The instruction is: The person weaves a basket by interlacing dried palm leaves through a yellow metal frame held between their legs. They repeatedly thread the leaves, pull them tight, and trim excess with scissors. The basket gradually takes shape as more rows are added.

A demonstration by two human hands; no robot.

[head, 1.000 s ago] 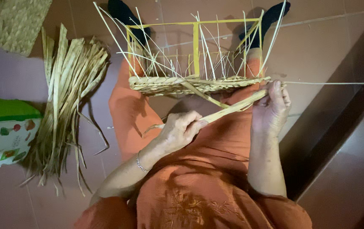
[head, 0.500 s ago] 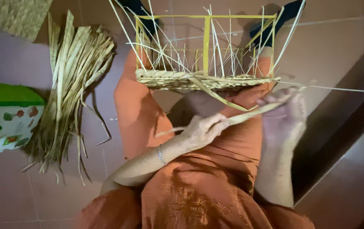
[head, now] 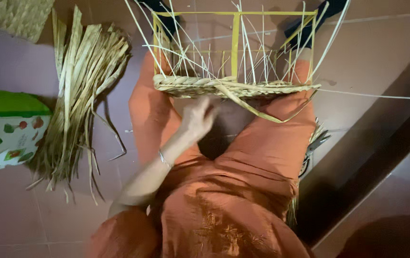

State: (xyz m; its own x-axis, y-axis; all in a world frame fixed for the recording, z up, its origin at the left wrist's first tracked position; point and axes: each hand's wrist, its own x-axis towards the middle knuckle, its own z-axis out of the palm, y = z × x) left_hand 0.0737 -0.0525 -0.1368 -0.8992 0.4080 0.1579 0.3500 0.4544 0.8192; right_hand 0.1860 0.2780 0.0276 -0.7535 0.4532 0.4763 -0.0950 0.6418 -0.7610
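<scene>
A half-woven basket (head: 233,87) rests on my lap, with a braided straw rim, a yellow frame (head: 235,40) and thin pale spokes sticking up. My left hand (head: 198,117) sits just below the rim's left-middle part, motion-blurred, fingers loosely bent, and nothing shows in it. A flat straw strip (head: 262,114) hangs loose from the rim and loops across my right thigh. My right hand is out of view. I sit on the floor in orange clothes, legs stretched under the basket.
A bundle of dried straw strips (head: 78,95) lies on the tiled floor to my left. A green and white patterned box (head: 4,129) sits at the left edge, and a woven mat (head: 14,16) lies at the top left. More straw ends (head: 317,138) poke out by my right hip.
Both hands let go of the flat strip, which now hangs loose. My right hand left the view and my left hand rose toward the rim. The view shifted closer.
</scene>
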